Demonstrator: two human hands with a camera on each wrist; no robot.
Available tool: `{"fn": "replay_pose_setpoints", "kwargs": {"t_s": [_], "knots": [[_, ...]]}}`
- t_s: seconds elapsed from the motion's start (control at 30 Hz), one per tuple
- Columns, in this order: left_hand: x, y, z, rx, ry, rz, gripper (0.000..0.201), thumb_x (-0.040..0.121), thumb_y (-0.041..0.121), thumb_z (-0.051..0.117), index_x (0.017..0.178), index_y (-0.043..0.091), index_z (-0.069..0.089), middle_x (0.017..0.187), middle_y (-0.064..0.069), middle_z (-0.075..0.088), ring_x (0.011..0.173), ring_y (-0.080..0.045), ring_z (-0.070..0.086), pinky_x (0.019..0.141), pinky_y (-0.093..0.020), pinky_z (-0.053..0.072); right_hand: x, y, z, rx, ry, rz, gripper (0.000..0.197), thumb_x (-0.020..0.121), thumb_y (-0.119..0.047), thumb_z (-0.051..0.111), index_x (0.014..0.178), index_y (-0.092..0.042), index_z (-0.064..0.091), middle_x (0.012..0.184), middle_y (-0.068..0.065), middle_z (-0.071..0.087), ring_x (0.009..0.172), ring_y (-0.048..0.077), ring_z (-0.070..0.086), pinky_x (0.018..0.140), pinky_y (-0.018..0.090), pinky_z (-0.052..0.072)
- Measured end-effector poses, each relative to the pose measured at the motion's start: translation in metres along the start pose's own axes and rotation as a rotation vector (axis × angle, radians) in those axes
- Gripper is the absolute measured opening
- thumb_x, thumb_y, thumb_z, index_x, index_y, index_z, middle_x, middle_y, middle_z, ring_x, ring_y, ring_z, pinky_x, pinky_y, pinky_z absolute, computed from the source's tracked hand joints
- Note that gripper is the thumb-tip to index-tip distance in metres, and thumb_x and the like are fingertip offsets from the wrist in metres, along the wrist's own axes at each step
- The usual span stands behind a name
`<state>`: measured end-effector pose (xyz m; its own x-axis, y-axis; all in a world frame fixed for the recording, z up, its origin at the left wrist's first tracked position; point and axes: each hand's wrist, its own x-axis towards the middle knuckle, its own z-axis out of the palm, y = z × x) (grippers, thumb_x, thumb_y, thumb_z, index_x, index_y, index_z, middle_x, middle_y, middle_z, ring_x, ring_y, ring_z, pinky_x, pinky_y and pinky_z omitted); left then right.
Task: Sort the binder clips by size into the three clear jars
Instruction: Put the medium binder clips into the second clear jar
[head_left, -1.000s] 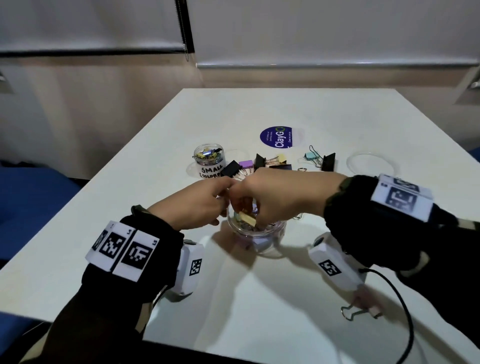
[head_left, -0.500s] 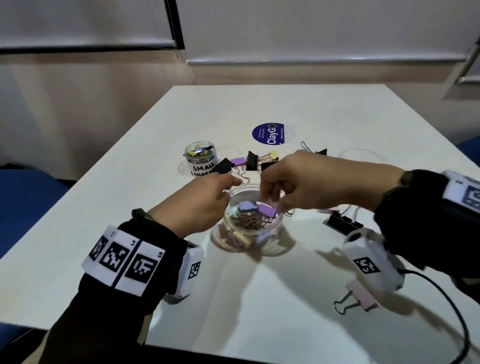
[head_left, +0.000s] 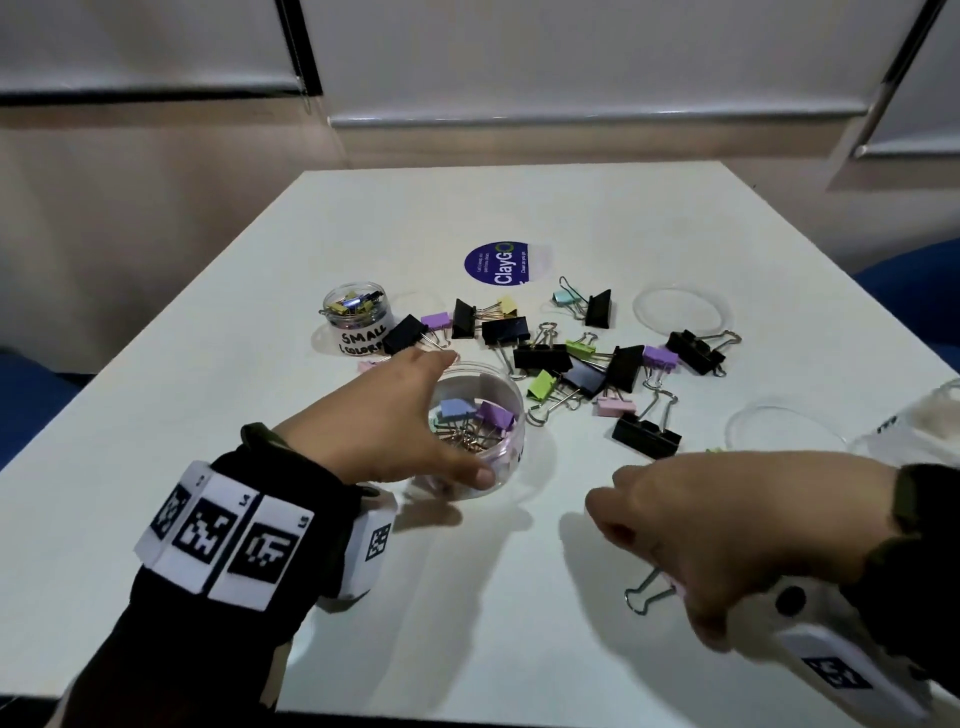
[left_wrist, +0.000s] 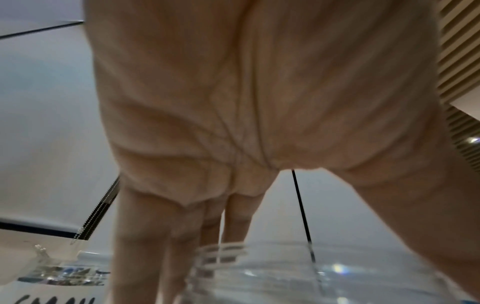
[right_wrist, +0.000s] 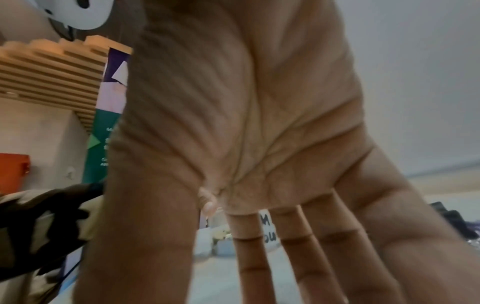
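A clear open jar (head_left: 511, 441) near the table's middle holds several medium coloured binder clips (head_left: 475, 415). My left hand (head_left: 465, 415) grips this jar, thumb on the near wall and fingers on the far rim; the left wrist view shows the fingers (left_wrist: 145, 236) beside the jar (left_wrist: 285, 277). My right hand (head_left: 613, 499) hovers low at the front right with straight fingers and an empty palm (right_wrist: 259, 144). A pink clip (head_left: 647, 592) lies partly under it. Loose black and coloured clips (head_left: 571, 358) lie scattered behind the jar.
A small jar labelled SMALL (head_left: 356, 322) stands at the back left. A third clear jar (head_left: 924, 431) is cut off at the right edge. Two clear lids (head_left: 680, 312) (head_left: 779, 431) and a round blue sticker (head_left: 506, 262) lie on the white table (head_left: 519, 597).
My right hand has left the jar's mouth and moved down to the front right, over the pink clip. My left hand stays at the jar and now spans it.
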<state>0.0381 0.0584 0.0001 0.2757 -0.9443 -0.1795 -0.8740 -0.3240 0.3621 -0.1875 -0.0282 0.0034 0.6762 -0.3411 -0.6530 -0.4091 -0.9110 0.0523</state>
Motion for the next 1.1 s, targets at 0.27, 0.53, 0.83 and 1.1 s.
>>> {"fn": "replay_pose_setpoints", "kwargs": {"t_s": [0.27,0.53,0.83,1.1], "knots": [[-0.007,-0.020,-0.006,-0.057,-0.073,0.027,0.116,0.060,0.044,0.087,0.152,0.032,0.017,0.143,0.011,0.039,0.120,-0.008,0.049,0.084,-0.017,0.039,-0.006,0.000,-0.007,0.051,0.190,-0.089,0.021,0.078,-0.018,0.057,0.086,-0.031,0.043,0.087,-0.011,0.054,0.080,0.011,0.052,0.072,0.036,0.052],[-0.007,-0.024,-0.008,-0.126,-0.023,0.086,0.102,0.064,0.044,0.084,0.149,0.036,0.027,0.143,0.015,0.042,0.119,-0.003,0.048,0.077,-0.005,0.036,0.002,-0.018,-0.084,0.277,0.657,-0.243,0.022,0.080,-0.039,0.068,0.088,-0.030,0.051,0.081,-0.008,0.065,0.068,0.003,0.054,0.063,0.031,0.046],[-0.009,-0.023,-0.005,-0.128,0.005,0.101,0.085,0.068,0.038,0.081,0.142,0.038,0.038,0.136,0.010,0.048,0.121,-0.007,0.047,0.090,-0.017,0.037,0.067,-0.037,-0.096,0.056,0.458,-0.153,0.007,0.080,-0.032,0.066,0.079,-0.027,0.062,0.076,-0.006,0.061,0.076,0.017,0.060,0.057,0.026,0.043],[-0.008,-0.020,-0.004,-0.067,0.000,0.081,0.106,0.064,0.056,0.080,0.151,0.030,0.026,0.146,0.011,0.038,0.127,-0.007,0.044,0.094,-0.017,0.034,0.045,-0.007,-0.100,0.236,0.589,-0.109,0.005,0.085,-0.031,0.067,0.084,-0.026,0.068,0.068,-0.012,0.059,0.067,0.003,0.053,0.067,0.028,0.046]]}}
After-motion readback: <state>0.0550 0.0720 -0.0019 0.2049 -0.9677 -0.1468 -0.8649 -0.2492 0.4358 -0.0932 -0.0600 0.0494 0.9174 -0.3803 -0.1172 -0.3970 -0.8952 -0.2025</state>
